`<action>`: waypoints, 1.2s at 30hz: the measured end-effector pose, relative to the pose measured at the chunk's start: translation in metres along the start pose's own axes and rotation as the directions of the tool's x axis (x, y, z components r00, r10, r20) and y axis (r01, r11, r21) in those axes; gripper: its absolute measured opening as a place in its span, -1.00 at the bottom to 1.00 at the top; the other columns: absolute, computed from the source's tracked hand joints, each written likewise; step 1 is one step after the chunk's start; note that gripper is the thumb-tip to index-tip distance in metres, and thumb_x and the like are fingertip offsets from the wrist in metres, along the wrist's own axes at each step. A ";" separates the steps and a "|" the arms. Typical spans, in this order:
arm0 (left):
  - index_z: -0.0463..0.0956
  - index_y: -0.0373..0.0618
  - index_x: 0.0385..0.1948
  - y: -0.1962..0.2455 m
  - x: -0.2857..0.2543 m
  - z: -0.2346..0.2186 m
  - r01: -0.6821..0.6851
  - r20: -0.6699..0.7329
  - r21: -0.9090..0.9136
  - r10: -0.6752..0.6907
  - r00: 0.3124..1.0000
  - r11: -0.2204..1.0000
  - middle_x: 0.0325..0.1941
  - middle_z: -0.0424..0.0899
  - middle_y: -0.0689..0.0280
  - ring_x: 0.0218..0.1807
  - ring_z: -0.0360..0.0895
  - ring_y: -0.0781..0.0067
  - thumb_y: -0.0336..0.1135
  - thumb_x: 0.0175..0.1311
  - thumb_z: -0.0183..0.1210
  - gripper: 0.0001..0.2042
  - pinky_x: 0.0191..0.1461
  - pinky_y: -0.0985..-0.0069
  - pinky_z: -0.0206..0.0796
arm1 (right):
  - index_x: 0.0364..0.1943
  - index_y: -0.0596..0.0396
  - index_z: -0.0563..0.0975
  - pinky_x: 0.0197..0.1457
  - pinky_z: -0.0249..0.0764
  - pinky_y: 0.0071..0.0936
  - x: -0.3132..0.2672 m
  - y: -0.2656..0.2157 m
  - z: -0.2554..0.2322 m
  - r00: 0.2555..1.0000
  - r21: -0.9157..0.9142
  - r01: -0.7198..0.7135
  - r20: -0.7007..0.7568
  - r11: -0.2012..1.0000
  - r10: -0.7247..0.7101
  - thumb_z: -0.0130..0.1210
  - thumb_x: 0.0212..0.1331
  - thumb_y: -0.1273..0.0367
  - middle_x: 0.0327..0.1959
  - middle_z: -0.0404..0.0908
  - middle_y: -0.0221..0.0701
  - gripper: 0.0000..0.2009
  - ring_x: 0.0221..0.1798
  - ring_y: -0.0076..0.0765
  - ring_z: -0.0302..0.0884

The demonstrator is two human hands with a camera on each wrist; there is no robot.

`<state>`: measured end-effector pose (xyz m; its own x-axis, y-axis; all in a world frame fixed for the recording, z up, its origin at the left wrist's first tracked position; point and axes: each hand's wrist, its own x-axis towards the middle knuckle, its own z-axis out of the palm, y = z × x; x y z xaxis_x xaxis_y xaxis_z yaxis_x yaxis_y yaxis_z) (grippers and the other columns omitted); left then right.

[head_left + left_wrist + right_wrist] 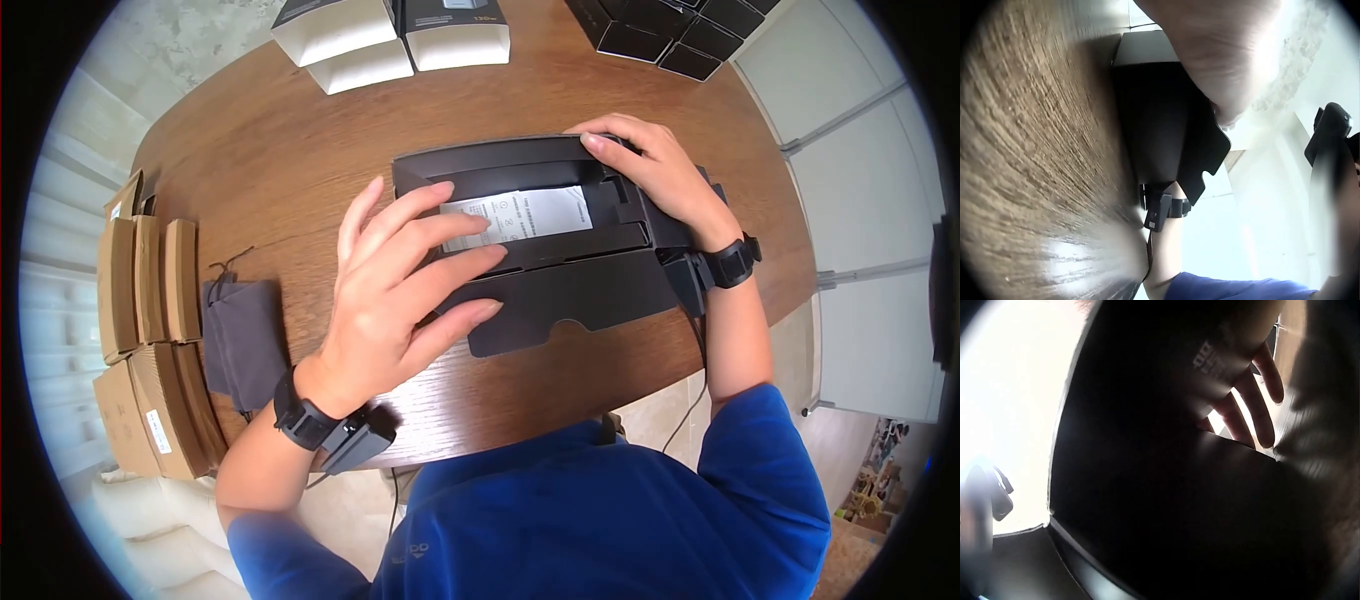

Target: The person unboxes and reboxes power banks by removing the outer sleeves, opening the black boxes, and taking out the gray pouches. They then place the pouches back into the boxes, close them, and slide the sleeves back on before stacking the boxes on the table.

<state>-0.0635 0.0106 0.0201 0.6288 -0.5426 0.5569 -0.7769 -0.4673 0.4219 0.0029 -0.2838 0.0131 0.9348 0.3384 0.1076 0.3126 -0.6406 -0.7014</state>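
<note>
A black cardboard box (pixel 590 300) lies open on the wooden table, its flap with a notched edge folded out toward the person. Inside it is a white printed sheet (pixel 550 212). My right hand (pixel 660 165) grips the box at its far right corner, thumb over the rim and fingers down the outer side. In the right wrist view, the fingers (pixel 1259 412) show past the box's dark wall (pixel 1147 444). Spread fingers of my left hand (pixel 385 290) hover over the left end of the box, covering part of the sheet, and hold nothing.
White-and-black box sleeves (pixel 455 45) stand at the table's far side. Several black boxes (pixel 670 35) are stacked at the far right. To the left lie brown cardboard boxes (pixel 150 300) and a dark drawstring pouch (pixel 245 335). A cable (pixel 700 370) hangs from the right wrist device.
</note>
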 end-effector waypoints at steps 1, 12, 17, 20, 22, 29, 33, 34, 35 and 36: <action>0.65 -0.06 -0.30 -0.002 -0.001 -0.002 -0.012 0.034 0.058 0.010 0.999 0.998 -0.17 0.59 0.33 0.11 0.44 0.16 -0.30 -0.08 0.34 -0.75 0.37 0.07 -0.05 | -0.12 0.20 0.59 0.01 0.41 -0.47 0.000 0.000 0.000 1.000 -0.007 0.003 0.007 1.000 -0.003 -0.01 0.32 0.20 -0.19 0.65 -0.29 -0.67 -0.11 -0.37 0.55; 0.61 -0.09 -0.26 -0.013 0.001 -0.011 0.146 -0.110 0.396 -0.110 0.988 0.907 -0.21 0.47 0.25 -0.01 0.34 0.18 -0.05 0.02 0.31 -0.65 0.28 0.06 -0.05 | -0.12 0.16 0.59 0.08 0.39 -0.45 -0.001 -0.001 0.004 0.998 -0.038 0.056 -0.036 0.998 -0.058 0.01 0.30 0.22 -0.07 0.61 -0.30 -0.70 -0.03 -0.33 0.53; 0.48 -0.19 0.06 -0.013 0.005 -0.011 0.133 0.005 0.361 -0.144 0.990 0.923 0.20 0.42 0.13 0.39 0.13 0.01 0.17 -0.11 0.33 -0.27 0.41 -0.18 -0.31 | -0.20 0.18 0.59 0.06 0.39 -0.47 0.000 0.001 0.000 0.991 -0.018 0.095 -0.094 0.995 -0.097 0.09 0.25 0.26 -0.04 0.58 -0.33 -0.75 -0.03 -0.39 0.50; 0.45 -0.27 0.09 -0.015 0.005 -0.017 0.108 0.151 0.386 -0.178 0.972 0.916 0.30 0.34 0.13 0.44 0.09 0.04 0.21 -0.17 0.33 -0.18 0.43 -0.22 -0.40 | -0.24 0.17 0.59 0.05 0.39 -0.50 0.001 0.003 0.000 0.974 -0.064 0.166 -0.146 0.984 -0.173 0.13 0.21 0.29 -0.07 0.57 -0.36 -0.78 -0.05 -0.44 0.50; 0.27 -0.17 0.28 -0.013 0.005 -0.021 0.100 0.259 0.464 -0.243 0.935 0.880 0.41 0.19 0.13 0.46 0.07 0.11 0.23 -0.21 0.33 -0.05 0.47 -0.15 -0.49 | -0.24 0.15 0.59 0.03 0.39 -0.52 0.000 -0.002 -0.002 0.999 0.065 -0.012 -0.032 0.998 0.014 0.15 0.18 0.30 -0.06 0.54 -0.37 -0.80 -0.03 -0.48 0.48; -0.16 -0.16 0.42 -0.011 -0.006 0.001 0.225 0.225 0.242 -0.280 0.933 0.944 0.47 0.02 0.03 0.47 0.01 0.02 -0.02 -0.20 0.44 0.13 0.49 -0.02 -0.28 | 0.23 0.01 0.36 0.27 0.28 -0.28 -0.011 -0.023 -0.014 0.979 -0.161 0.132 0.174 0.978 -0.103 0.39 -0.24 0.24 0.12 0.45 -0.23 -0.22 0.19 -0.12 0.38; -0.34 -0.35 0.39 -0.013 -0.008 0.014 0.415 0.235 -0.185 -0.370 0.899 0.891 0.48 -0.21 -0.19 0.48 -0.07 -0.13 -0.13 -0.09 0.45 0.16 0.49 0.09 -0.19 | 0.34 -0.06 0.24 0.38 0.11 -0.20 -0.024 -0.026 -0.026 0.942 -0.190 0.254 0.270 0.948 -0.198 0.46 -0.42 0.21 0.26 0.29 -0.20 0.00 0.32 -0.01 0.19; -0.40 -0.34 0.39 -0.013 -0.009 0.016 0.488 0.277 -0.261 -0.420 0.864 0.833 0.48 -0.23 -0.18 0.48 -0.08 -0.13 -0.17 -0.09 0.45 0.18 0.50 0.14 -0.18 | 0.34 -0.06 0.24 0.38 0.11 -0.20 -0.024 -0.028 -0.025 0.941 -0.187 0.254 0.273 0.949 -0.198 0.46 -0.42 0.21 0.26 0.29 -0.20 0.00 0.32 -0.01 0.19; -0.40 -0.34 0.39 -0.013 -0.009 0.017 0.490 0.279 -0.261 -0.421 0.863 0.832 0.48 -0.23 -0.18 0.48 -0.08 -0.13 -0.17 -0.09 0.45 0.18 0.50 0.14 -0.18 | 0.34 -0.06 0.25 0.37 0.12 -0.20 -0.024 -0.031 -0.023 0.945 -0.210 0.234 0.279 0.949 -0.171 0.45 -0.42 0.21 0.27 0.27 -0.21 -0.01 0.31 -0.01 0.19; -0.43 -0.33 0.38 -0.014 -0.010 0.019 0.509 0.286 -0.326 -0.430 0.857 0.797 0.48 -0.21 -0.18 0.49 -0.11 -0.12 -0.14 -0.10 0.45 0.20 0.50 0.09 -0.21 | 0.33 -0.07 0.25 0.37 0.14 -0.20 -0.024 -0.033 -0.021 0.949 -0.233 0.211 0.283 0.949 -0.141 0.45 -0.41 0.21 0.28 0.25 -0.21 -0.01 0.31 0.00 0.19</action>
<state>-0.0583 0.0090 -0.0045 0.8815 -0.4633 0.0914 -0.3096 -0.4209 0.8527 -0.0268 -0.2850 0.0486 0.7949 0.6068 0.0015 0.5331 -0.6972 -0.4794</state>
